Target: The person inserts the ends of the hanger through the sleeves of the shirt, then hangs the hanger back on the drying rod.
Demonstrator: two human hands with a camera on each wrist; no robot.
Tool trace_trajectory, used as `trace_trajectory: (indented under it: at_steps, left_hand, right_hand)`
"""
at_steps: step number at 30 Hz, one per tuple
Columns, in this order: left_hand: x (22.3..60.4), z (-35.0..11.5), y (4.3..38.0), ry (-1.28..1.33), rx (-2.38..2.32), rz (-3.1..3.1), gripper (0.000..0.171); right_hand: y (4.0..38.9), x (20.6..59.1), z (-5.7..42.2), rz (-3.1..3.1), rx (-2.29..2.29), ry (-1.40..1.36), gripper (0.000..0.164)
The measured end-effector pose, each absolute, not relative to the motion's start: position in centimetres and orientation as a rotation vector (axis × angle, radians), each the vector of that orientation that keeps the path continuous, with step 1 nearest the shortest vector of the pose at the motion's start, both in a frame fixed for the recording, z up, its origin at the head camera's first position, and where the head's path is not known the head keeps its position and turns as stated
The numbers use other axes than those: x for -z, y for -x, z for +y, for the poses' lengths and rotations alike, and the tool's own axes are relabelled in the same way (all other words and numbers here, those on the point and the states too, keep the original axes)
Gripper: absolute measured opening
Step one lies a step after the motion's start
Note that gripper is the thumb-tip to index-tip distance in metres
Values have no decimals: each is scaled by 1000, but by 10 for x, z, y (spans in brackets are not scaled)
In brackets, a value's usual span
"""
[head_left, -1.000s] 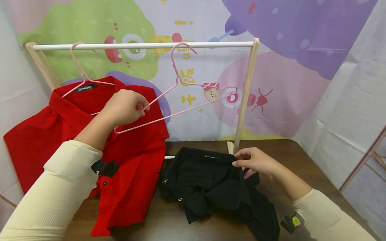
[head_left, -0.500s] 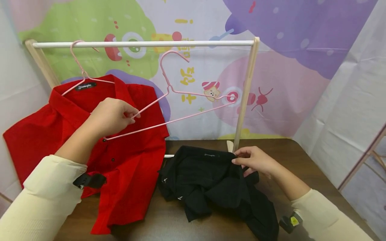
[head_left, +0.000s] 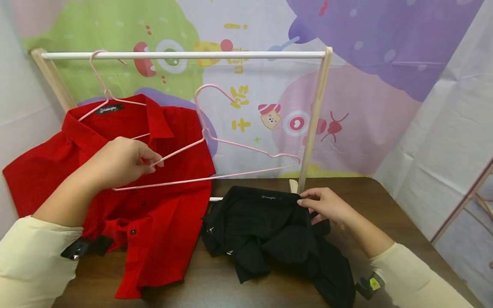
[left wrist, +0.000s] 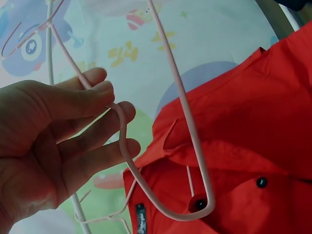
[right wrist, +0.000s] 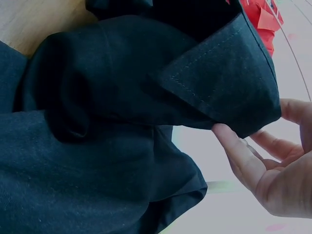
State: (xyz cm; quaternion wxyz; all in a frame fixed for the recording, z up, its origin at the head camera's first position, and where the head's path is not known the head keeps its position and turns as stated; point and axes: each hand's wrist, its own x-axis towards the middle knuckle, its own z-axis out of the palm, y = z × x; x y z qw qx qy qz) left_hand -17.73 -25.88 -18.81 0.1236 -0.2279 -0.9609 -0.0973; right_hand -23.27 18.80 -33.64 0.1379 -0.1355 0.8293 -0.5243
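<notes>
My left hand (head_left: 122, 161) pinches the left shoulder of a pink wire hanger (head_left: 240, 145) between thumb and fingertips; the hanger's hook is below the rail, free of it. In the left wrist view the hanger's bent end (left wrist: 187, 214) curves past my fingers (left wrist: 97, 141). A black shirt (head_left: 262, 231) lies crumpled on the table, its collar raised toward the back. My right hand (head_left: 327, 207) pinches that collar at its right end. In the right wrist view, the thumb lies by the collar flap (right wrist: 219, 73) and the other fingers are partly behind the cloth.
A red shirt (head_left: 173, 222) hangs on another pink hanger (head_left: 101, 79) at the left of the white rail (head_left: 185, 55). The rack's wooden post (head_left: 315, 115) rises behind my right hand. A brown table (head_left: 227, 291) lies beneath, with a patterned cloth backdrop (head_left: 362, 98) behind.
My left hand has brought the hanger down and to the left, so its hook has come off the rail. My right hand stays at the black collar.
</notes>
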Motion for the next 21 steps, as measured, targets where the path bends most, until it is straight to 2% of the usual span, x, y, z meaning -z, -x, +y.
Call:
trace_trajectory:
  at_steps: [10,21]
  left_hand:
    - [187,-259,168,755,172,-2833,25]
    - [187,-234,161,717,-59,-2824,27]
  right_hand:
    - [235,340,189,2378,1550,362,43]
    - [234,339,189,2359,1556,387,43]
